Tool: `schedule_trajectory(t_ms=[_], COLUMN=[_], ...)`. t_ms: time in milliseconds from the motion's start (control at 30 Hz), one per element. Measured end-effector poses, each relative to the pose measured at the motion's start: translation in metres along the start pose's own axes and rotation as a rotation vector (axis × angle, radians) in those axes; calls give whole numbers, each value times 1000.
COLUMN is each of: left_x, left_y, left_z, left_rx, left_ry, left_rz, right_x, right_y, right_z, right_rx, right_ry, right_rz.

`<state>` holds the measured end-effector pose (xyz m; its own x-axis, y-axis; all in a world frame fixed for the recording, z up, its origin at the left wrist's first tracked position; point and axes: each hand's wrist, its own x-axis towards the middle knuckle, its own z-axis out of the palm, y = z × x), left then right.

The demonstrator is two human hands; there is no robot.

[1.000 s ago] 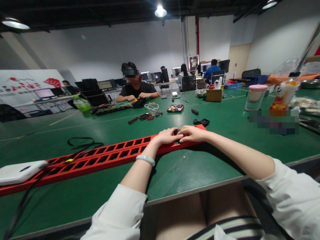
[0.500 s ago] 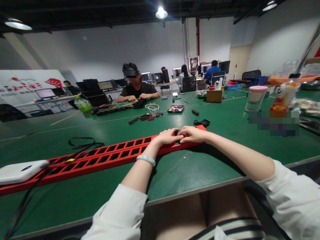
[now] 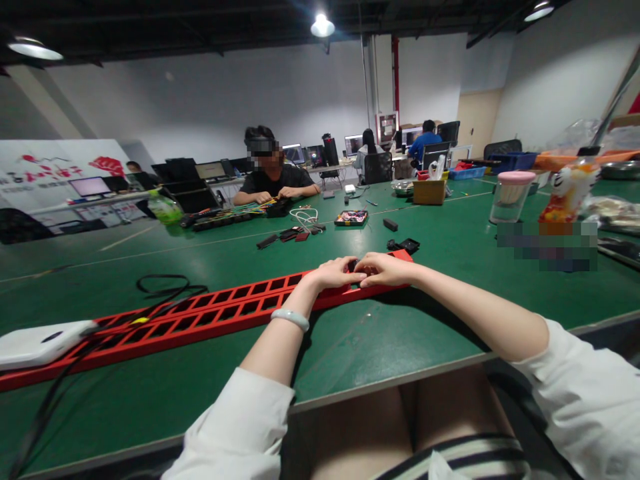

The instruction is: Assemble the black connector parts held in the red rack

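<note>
The relation that matters here is at the far right part of the long red slotted rail (image 3: 215,331), where both hands meet over its frame. The rail lies flat on the green table (image 3: 430,327), its long axis slanting from the person's near left to the far right, with two rows of slots along it. The left hand (image 3: 334,272) lies over the rail from the near side, and the right hand (image 3: 387,269) comes in from the right, between the left hand and the rail's right tip, so the right hand is the nearer to that end. A small dark piece (image 3: 353,265) shows between the two sets of fingertips, to the right of the left fingers and to the left of the right ones, with neither hand clearly closer. The fingers of both hands are bent and gathered, the thumbs drawn in toward each other; whether either pinches the piece cannot be told, since the hands cover most of it. Just past the rail's right end, on its far side, lies a black plastic part (image 3: 407,246), nearer the right hand. Toward the opposite end, a white device (image 3: 47,341) lies over the rail, well apart from both hands.
</note>
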<state>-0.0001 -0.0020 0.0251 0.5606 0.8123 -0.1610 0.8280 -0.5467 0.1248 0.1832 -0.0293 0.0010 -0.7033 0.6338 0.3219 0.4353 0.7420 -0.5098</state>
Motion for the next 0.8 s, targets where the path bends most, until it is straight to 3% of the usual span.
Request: schedule_trajectory(t_ms=[267, 467, 800], left_x=[-1, 2, 8], left_y=[3, -1, -4], left_z=[-3, 0, 5], left_rx=[3, -86, -56], left_ry=[-23, -7, -8], left_rz=[-11, -29, -74], right_x=[2, -2, -3], right_y=[0, -12, -18], right_z=[-2, -5, -1], right_rx=[26, -126, -293], right_ry=[-53, -37, -158], right_rz=[33, -14, 28])
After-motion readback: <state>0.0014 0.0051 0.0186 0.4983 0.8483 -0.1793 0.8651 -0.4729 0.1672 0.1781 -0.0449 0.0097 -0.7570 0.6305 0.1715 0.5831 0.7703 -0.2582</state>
